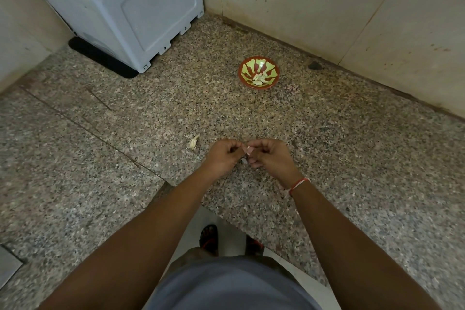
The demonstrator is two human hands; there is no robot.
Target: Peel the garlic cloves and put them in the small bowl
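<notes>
A small garlic clove (pixel 248 150) with pale pinkish skin is pinched between my two hands above the speckled granite counter (pixel 151 113). My left hand (pixel 222 157) and my right hand (pixel 270 156) both have curled fingers, with fingertips meeting on the clove. A bit of loose skin (pixel 243 161) shows just below it. The small red and green bowl (pixel 258 72) stands farther back, a little right of centre, with several peeled cloves (pixel 259 79) inside. A scrap of garlic skin or stalk (pixel 193 142) lies on the counter left of my hands.
A large grey plastic appliance (pixel 130 2) on a black mat occupies the back left corner. Beige tiled walls (pixel 314 7) close the back and right. The counter's front edge runs near my body, with my feet in sandals (pixel 208 236) below.
</notes>
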